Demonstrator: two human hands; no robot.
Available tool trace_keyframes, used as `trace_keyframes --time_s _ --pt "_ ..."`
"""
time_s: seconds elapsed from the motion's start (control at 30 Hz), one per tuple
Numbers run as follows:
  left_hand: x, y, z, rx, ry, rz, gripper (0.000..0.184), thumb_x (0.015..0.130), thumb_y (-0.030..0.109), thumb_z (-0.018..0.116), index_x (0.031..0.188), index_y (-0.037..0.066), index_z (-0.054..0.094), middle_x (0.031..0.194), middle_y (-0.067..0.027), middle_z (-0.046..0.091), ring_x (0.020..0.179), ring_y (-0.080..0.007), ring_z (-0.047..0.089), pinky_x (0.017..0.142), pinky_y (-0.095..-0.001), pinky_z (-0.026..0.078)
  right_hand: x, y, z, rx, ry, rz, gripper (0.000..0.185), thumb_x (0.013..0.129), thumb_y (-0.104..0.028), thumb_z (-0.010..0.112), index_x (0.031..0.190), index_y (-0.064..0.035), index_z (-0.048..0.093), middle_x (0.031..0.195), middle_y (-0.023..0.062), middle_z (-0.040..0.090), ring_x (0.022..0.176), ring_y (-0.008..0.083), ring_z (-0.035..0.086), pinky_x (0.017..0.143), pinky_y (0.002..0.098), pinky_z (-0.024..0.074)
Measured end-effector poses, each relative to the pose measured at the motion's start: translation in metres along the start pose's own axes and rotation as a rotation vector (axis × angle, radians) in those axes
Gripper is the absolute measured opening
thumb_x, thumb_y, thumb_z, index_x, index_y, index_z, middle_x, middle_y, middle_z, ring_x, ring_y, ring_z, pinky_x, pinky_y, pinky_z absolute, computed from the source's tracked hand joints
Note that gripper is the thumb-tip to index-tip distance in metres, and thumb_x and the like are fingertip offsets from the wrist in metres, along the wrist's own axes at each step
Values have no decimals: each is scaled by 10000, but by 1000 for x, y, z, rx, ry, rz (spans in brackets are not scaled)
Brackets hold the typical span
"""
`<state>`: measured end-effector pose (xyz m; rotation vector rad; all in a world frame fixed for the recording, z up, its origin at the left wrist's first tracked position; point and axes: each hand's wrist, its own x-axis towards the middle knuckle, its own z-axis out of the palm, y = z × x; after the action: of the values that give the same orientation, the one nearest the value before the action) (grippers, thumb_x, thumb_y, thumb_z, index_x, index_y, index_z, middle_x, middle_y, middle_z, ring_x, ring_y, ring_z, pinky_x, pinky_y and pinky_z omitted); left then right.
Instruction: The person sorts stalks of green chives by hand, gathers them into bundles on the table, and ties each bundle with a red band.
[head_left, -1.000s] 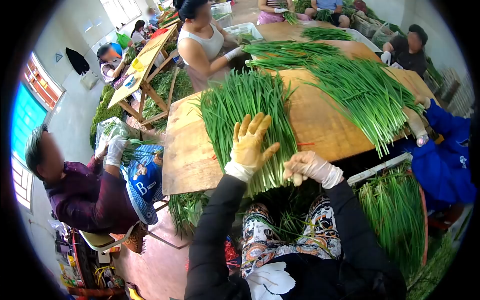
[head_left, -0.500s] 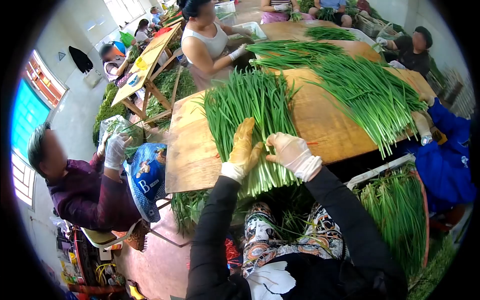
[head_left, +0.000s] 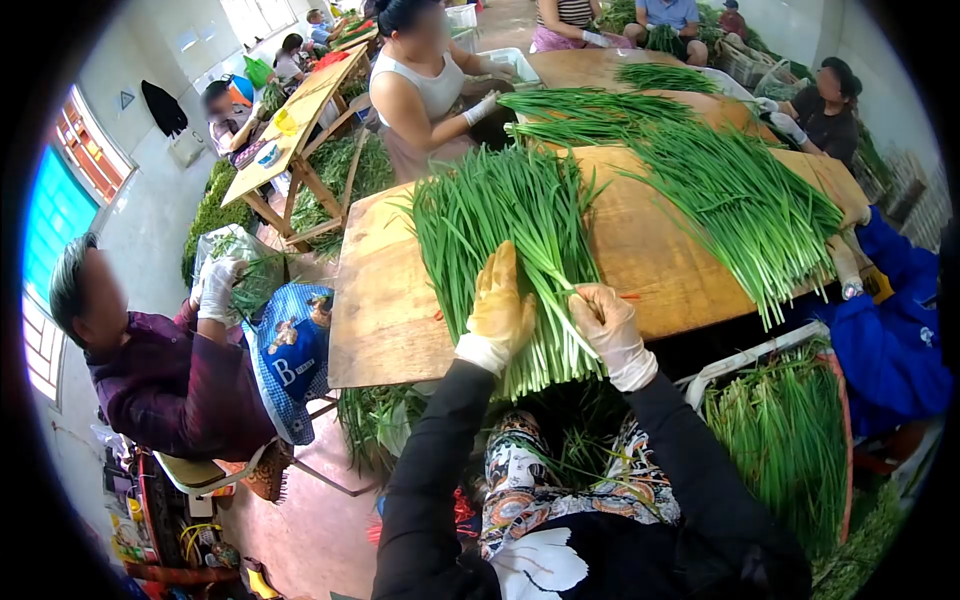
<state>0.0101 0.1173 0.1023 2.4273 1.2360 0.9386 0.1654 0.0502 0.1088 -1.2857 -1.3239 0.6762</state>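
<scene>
Green stalks [head_left: 500, 205] lie heaped on the table [head_left: 385, 335], right of its near-left corner, their pale ends jutting past the near edge. From my remote view, the left hand [head_left: 497, 312] lies flat against the heap, gripping nothing; the right hand [head_left: 613, 330] curls its fingers beside the pale ends, though I cannot tell whether they pinch a stalk. I judge each stalk light, pliant and easily bruised, best held near its firmer pale end. Blue cloth [head_left: 300, 348] beside the table's left edge bears a legible "B"; smaller lettering is unreadable.
</scene>
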Motion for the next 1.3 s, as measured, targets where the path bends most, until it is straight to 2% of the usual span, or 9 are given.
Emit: trace_keyframes --time_s 0.37,0.57,0.73,0.8,0.9,0.93,1.07,1.17,1.3 --pt "3 1 -8 -84 4 66 762 649 -38 477 1329 92 157 1311 -203 277 1217 -374 247 1022 -397 207 -46 -11 -22 -134 -247 -138 304 760 -242 633 599 -42 471 517 64 422 433 165 390 413 297 320" --pt "1 -9 1 -145 17 21 628 696 -69 456 1277 118 311 1322 -172 297 1230 -327 254 1021 -361 213 -24 -54 -53 -78 -1046 399 373 763 -393 605 604 -60 550 531 3 509 427 74 419 408 228 323" --pt "0 -11 -3 -227 36 38 464 749 -2 375 1200 84 439 1272 -153 373 1232 -289 270 1007 -367 214 -2 -53 -59 408 -688 272 361 752 -429 596 839 -78 605 700 27 614 444 32 466 394 167 374" --pt "1 -11 -3 -237 16 42 431 773 23 387 1196 83 443 1270 -157 374 1232 -286 271 1005 -369 216 13 -51 -40 79 -318 117 358 762 -404 594 885 -68 597 769 35 615 491 52 481 429 203 394" --pt "3 -5 -5 -235 10 -34 435 797 106 468 1223 58 395 1276 -168 356 1224 -288 275 1004 -365 217 24 -39 -18 -541 -261 -204 407 723 -453 607 874 -74 596 817 55 615 584 127 549 547 266 449" --pt "2 1 -8 -228 16 -44 492 786 139 512 1242 44 354 1283 -173 341 1219 -292 278 1003 -361 220 27 -39 -12 -690 -408 -65 446 727 -458 581 924 -58 572 919 105 594 881 281 555 759 361 427" --pt "2 -2 -8 -166 5 -35 665 756 149 570 1298 13 209 1308 -181 288 1211 -300 276 1004 -348 221 25 -17 6 -790 -403 -60 336 747 -372 596 840 -49 582 737 95 593 680 240 580 632 341 445" --pt "2 -4 -8 -181 5 -24 685 757 116 556 1315 24 170 1314 -180 276 1215 -302 265 1012 -348 208 22 -19 -4 67 -303 308 207 766 -255 629 731 -62 563 584 -24 506 463 32 422 433 173 345" --pt "2 -2 -9 -204 -18 -42 694 753 99 554 1321 32 161 1319 -180 271 1220 -300 257 1014 -343 202 -11 -23 -41 569 -550 310 189 762 -237 637 731 -70 555 664 32 601 363 16 376 351 129 292"
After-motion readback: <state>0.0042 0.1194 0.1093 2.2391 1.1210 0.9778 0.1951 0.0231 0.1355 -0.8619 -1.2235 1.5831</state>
